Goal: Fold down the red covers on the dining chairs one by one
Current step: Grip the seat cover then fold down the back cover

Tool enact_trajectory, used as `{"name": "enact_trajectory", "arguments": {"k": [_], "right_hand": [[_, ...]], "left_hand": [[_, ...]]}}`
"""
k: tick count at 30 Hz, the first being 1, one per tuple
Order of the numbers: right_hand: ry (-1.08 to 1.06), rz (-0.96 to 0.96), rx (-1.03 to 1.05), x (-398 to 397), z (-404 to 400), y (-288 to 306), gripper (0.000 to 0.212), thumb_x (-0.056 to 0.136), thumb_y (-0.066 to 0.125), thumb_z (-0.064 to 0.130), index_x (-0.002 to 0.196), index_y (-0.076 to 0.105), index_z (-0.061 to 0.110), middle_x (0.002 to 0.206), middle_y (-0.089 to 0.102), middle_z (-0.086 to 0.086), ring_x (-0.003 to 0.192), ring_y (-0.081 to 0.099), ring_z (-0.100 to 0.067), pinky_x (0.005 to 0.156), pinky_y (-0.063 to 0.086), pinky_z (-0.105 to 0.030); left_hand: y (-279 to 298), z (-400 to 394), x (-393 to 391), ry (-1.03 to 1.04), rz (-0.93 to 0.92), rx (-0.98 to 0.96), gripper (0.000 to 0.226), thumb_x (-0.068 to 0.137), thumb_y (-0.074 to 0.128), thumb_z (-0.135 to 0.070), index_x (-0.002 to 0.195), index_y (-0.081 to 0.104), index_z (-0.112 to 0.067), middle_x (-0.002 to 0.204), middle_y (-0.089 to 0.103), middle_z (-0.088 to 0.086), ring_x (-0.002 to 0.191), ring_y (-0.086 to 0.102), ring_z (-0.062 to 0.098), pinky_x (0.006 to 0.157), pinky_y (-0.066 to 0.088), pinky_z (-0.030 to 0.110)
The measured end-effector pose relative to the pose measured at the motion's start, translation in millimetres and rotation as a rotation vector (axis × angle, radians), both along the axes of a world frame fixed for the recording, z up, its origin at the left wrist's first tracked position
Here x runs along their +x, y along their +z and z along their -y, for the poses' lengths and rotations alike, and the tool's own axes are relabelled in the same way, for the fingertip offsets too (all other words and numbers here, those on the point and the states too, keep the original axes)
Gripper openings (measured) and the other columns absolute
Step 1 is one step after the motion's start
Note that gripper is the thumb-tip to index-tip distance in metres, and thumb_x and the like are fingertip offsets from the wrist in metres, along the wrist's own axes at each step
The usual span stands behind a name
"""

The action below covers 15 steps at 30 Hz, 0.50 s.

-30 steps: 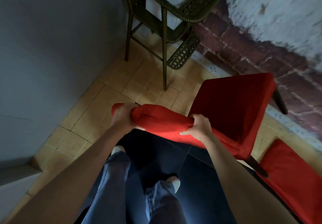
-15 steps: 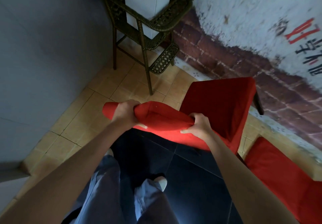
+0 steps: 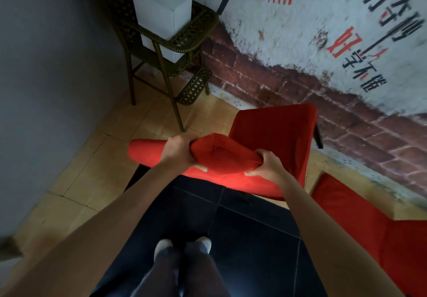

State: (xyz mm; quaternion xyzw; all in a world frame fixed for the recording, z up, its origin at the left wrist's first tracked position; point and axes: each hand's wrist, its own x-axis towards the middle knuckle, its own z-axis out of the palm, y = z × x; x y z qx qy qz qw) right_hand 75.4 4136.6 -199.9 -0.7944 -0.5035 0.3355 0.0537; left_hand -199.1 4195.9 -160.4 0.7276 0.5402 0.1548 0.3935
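Red cover (image 3: pixel 226 155) bunched along top of chair back (image 3: pixel 147 152); left hand (image 3: pixel 179 152) & right hand (image 3: pixel 265 166) both grip its folds, fingers curled. Seat (image 3: pixel 272 135) faces brick wall (image 3: pixel 300 84). Second red chair (image 3: pixel 369 227) at right. White box (image 3: pixel 161 7) sits in wicker stand (image 3: pixel 184 42) in corner

Both arms outstretched, left hand (image 3: pixel 179 152) and right hand (image 3: pixel 268 166) clenched, thumbs underneath.

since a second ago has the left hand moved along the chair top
No. The left hand grips the red cover at the same spot, just as far from the chair's left end.
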Motion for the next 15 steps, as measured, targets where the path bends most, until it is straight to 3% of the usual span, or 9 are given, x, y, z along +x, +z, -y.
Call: {"name": "enact_trajectory", "arguments": {"k": [5, 10, 15], "right_hand": [[-0.022, 0.018, 0.026, 7, 9, -1, 0.074, 0.06, 0.091, 0.032, 0.125, 0.059, 0.016, 0.121, 0.063, -0.006, 0.114, 0.058, -0.026, 0.088, 0.04, -0.026], [-0.052, 0.001, 0.032, 19, 19, 1, 0.077, 0.059, 0.091, 0.031, 0.127, 0.058, 0.016, 0.122, 0.062, -0.006, 0.114, 0.058, -0.025, 0.086, 0.039, -0.024], [-0.073, -0.011, 0.041, 47, 34, 9, 0.075, 0.06, 0.091, 0.03, 0.126, 0.058, 0.016, 0.122, 0.062, -0.006, 0.114, 0.058, -0.026, 0.087, 0.04, -0.026]], "left_hand": [[6, 8, 9, 0.0, -0.019, -0.007, 0.071, 0.033, 0.096, -0.034, 0.099, 0.073, -0.021, 0.09, 0.071, -0.004, 0.088, 0.065, 0.015, 0.084, 0.053, 0.031], [21, 15, 22, -0.061, -0.089, 0.031, 0.069, 0.037, 0.095, -0.039, 0.098, 0.072, -0.017, 0.091, 0.072, 0.002, 0.091, 0.065, 0.02, 0.095, 0.048, 0.039], [39, 27, 50, -0.117, -0.121, 0.073, 0.054, 0.038, 0.094, -0.041, 0.074, 0.058, -0.023, 0.078, 0.063, -0.005, 0.084, 0.062, 0.018, 0.08, 0.046, 0.03]]}}
